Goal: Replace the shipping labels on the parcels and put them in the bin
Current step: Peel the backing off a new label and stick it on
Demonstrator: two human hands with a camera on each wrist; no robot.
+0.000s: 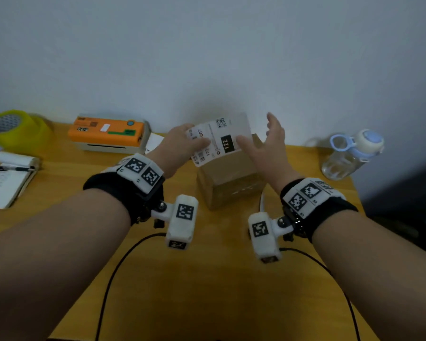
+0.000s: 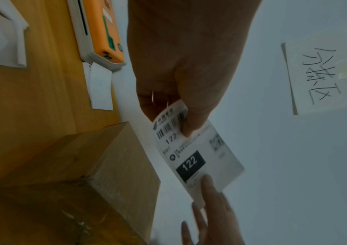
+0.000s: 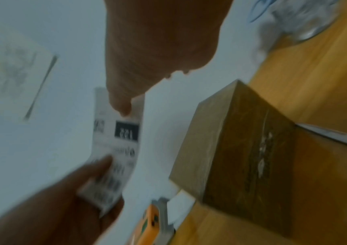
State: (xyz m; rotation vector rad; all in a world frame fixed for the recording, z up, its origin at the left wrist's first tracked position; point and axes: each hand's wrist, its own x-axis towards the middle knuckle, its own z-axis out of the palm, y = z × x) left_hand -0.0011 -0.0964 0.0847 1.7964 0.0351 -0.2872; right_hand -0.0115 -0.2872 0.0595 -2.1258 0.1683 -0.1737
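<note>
- Label (image 1: 220, 137): white, printed with barcode, QR code and a black block reading "122"; held in the air between both hands, over the far top edge of the box, printed face toward the person.
- Left hand (image 1: 180, 146): pinches the label's barcode end, thumb on the printed face, other fingers curled behind it (clear in the left wrist view (image 2: 189, 99)).
- Right hand (image 1: 266, 146): spread wide, fingers straight and fanned; its thumb tip touches the label's printed face just beside the black block. The right wrist view is blurred but shows the same contact. Whether any finger backs the label from behind cannot be told.
- Box (image 1: 229, 178): brown cardboard, on the table (image 1: 207, 279), directly below the label and between the two wrists; neither hand touches it. Pale scuffed patches show on its near face.
- Printer (image 1: 108, 132): orange-topped, beyond and outward of the left hand, against the wall; white paper slips lie between it and that hand.
- Tape roll (image 1: 12, 126): yellow-green, further out past the printer.
- Notepad (image 1: 8, 178) with a pen across it: well outward of the left wrist.
- Bottle (image 1: 349, 153): clear, blue and white cap, outward of the right hand.
- Handwritten note (image 2: 323, 79): on the wall beyond the left hand.
</note>
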